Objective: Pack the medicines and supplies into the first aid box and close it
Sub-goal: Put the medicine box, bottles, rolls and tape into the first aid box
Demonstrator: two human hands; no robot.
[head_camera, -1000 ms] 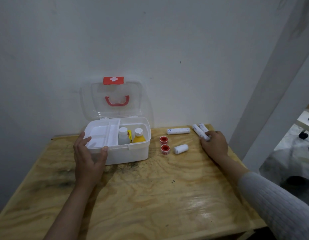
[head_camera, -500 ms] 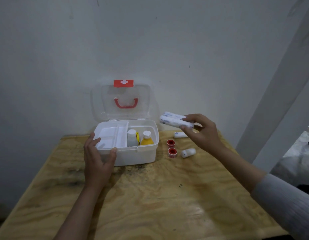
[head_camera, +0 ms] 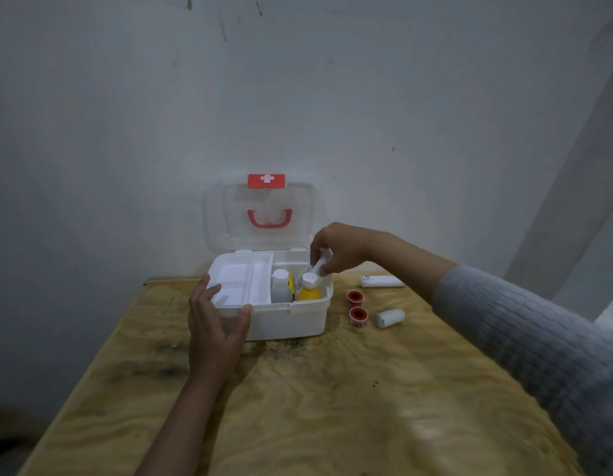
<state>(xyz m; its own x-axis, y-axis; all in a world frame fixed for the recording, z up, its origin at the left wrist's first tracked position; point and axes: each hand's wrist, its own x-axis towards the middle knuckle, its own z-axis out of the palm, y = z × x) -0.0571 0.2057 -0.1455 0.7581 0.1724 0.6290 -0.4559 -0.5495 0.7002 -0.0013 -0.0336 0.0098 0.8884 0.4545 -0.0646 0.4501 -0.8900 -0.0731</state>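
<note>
Your left hand [head_camera: 215,324] grips the front left corner of the open first aid box [head_camera: 281,316], thumb on the rim and fingers spread along its left wall, while your right hand [head_camera: 337,249] is closed around white bandage rolls [head_camera: 318,264], tilted down into the box's right compartment just above the yellow bottle [head_camera: 309,290] and beside the white bottle [head_camera: 280,286]. To the right of the box on the table [head_camera: 332,407] lie two red tape rolls [head_camera: 355,297], a short white roll [head_camera: 390,318] just beyond them, and a longer white roll [head_camera: 381,281] farther back.
</note>
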